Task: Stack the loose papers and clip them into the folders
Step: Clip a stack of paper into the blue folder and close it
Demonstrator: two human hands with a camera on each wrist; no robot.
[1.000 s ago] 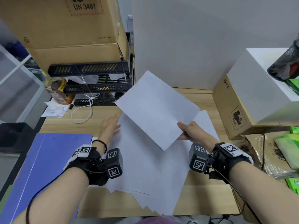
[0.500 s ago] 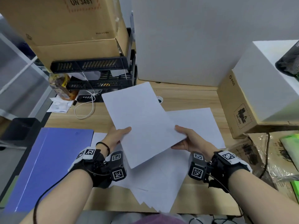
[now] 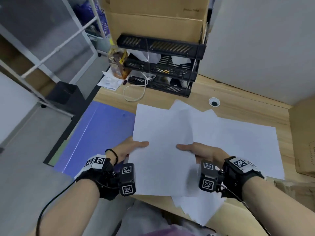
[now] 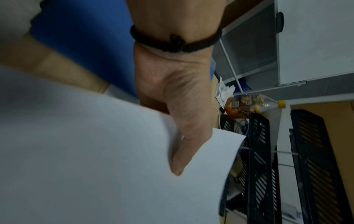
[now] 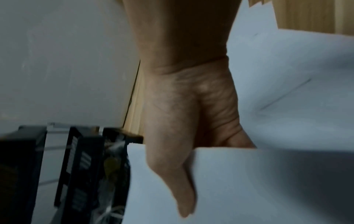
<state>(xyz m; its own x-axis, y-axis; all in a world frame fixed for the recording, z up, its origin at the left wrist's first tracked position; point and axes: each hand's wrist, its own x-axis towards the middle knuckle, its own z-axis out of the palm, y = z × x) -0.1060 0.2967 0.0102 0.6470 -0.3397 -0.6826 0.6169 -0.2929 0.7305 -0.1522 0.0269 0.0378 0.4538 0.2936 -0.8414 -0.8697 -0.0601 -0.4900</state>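
Note:
I hold a white sheet of paper (image 3: 163,150) above the desk with both hands. My left hand (image 3: 131,147) pinches its left edge, thumb on top; the wrist view shows the same thumb (image 4: 184,144) pressed on the sheet (image 4: 95,159). My right hand (image 3: 196,149) pinches the right edge, thumb (image 5: 172,174) over the paper (image 5: 249,181). The fingers under the sheet are hidden. Several loose white sheets (image 3: 238,147) lie fanned on the wooden desk beneath. A blue folder (image 3: 95,133) lies flat to the left.
A black stacked paper tray (image 3: 162,65) stands at the back with a cardboard box (image 3: 153,19) on top, a white cable (image 3: 136,92) and a snack bag (image 3: 119,62) beside it. Another cardboard box (image 3: 303,137) sits at the right. A cable hole (image 3: 214,102) is in the desk.
The sheet, first held mostly by my right hand and tilted, is now gripped by both hands and squared up nearer me. My view has swung left and down.

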